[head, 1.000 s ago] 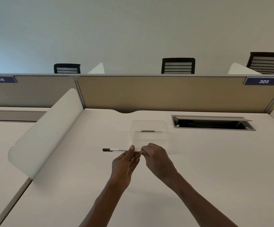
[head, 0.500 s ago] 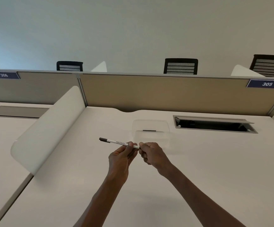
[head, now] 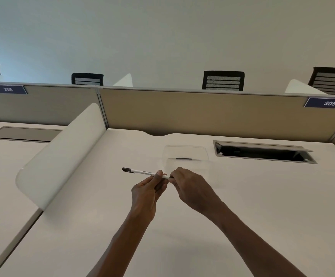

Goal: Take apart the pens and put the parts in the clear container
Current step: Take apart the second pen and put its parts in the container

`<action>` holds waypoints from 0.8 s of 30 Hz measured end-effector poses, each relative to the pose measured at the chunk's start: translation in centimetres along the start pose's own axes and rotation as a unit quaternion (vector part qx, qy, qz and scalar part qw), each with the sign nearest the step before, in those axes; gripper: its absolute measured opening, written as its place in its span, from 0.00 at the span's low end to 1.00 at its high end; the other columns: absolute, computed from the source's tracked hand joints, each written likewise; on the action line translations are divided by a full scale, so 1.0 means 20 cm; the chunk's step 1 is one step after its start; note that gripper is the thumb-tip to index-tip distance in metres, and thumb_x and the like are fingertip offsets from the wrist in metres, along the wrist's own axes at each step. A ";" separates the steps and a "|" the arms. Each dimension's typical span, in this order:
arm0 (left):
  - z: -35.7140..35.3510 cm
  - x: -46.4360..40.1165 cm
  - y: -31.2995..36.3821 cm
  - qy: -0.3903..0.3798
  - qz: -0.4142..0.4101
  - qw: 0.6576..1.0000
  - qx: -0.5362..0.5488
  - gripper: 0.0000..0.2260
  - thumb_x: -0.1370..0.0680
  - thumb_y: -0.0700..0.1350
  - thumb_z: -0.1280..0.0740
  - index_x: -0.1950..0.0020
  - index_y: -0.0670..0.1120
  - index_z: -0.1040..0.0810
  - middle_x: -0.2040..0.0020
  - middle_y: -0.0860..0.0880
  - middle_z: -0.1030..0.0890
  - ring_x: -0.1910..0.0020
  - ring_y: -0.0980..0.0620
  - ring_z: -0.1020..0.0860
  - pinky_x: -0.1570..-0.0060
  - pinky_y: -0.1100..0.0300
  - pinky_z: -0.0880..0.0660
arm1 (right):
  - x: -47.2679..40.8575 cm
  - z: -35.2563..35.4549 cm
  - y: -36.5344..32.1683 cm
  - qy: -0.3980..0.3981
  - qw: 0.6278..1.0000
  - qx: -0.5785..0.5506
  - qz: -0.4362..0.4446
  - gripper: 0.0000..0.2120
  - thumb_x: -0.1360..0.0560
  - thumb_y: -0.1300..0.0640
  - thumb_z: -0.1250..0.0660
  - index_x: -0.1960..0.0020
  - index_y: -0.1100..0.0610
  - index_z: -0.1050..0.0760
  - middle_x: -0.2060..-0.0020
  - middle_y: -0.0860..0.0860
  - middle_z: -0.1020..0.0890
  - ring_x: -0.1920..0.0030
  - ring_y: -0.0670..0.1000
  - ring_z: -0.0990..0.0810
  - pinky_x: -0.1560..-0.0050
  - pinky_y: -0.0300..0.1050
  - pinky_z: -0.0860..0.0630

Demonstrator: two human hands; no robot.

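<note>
A white pen (head: 142, 171) with a black cap at its left end is held level above the white desk (head: 242, 206). My left hand (head: 146, 191) pinches the barrel near its right part, thumb on top. My right hand (head: 190, 188) grips the pen's right end, which is hidden in its fingers. Just behind the hands stands the clear container (head: 185, 156), with one small dark pen part (head: 183, 158) lying inside it.
An open cable hatch (head: 262, 151) is sunk into the desk to the right of the container. A white curved divider (head: 62, 154) bounds the desk on the left, and a tan partition (head: 202, 112) closes the back.
Both hands have lifted the pen off the desk and slightly left. The capped end now tilts a little up. Both hands keep their hold.
</note>
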State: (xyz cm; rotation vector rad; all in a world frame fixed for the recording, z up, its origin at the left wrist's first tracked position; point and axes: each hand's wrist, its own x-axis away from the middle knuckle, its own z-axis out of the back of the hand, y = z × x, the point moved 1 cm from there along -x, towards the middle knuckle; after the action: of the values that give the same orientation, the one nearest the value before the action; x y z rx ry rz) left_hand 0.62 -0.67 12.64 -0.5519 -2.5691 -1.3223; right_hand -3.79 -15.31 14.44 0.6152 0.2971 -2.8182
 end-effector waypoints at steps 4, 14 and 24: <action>0.00 0.00 0.01 -0.025 0.004 1.000 -0.003 0.09 0.32 0.42 0.25 0.56 0.37 0.13 0.54 0.38 0.14 0.55 0.46 0.14 0.57 0.60 0.18 | -0.04 -0.01 -0.05 -0.014 0.975 -0.172 -0.137 0.16 0.18 0.54 0.45 0.63 0.57 0.31 0.72 0.48 0.28 0.71 0.51 0.31 0.68 0.49 0.34; 0.00 0.02 0.03 -0.029 -0.018 0.999 -0.025 0.05 0.29 0.41 0.26 0.57 0.39 0.13 0.56 0.40 0.14 0.56 0.47 0.14 0.58 0.62 0.19 | -0.06 0.03 -0.05 -0.065 0.919 -0.301 -0.247 0.18 0.19 0.49 0.45 0.62 0.57 0.26 0.72 0.46 0.25 0.71 0.48 0.28 0.66 0.47 0.30; 0.00 0.03 0.02 -0.043 -0.003 0.999 -0.024 0.09 0.33 0.45 0.24 0.57 0.41 0.13 0.56 0.40 0.13 0.56 0.48 0.14 0.58 0.62 0.19 | -0.02 0.03 -0.06 -0.014 0.995 -0.058 -0.075 0.14 0.18 0.54 0.42 0.62 0.57 0.32 0.69 0.53 0.24 0.71 0.55 0.30 0.70 0.51 0.32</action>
State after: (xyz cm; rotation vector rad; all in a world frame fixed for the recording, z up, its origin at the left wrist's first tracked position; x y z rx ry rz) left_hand 0.30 -0.33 13.20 -0.6225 -2.6140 -1.3961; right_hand -4.05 -14.29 15.26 0.5482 0.5175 -2.9238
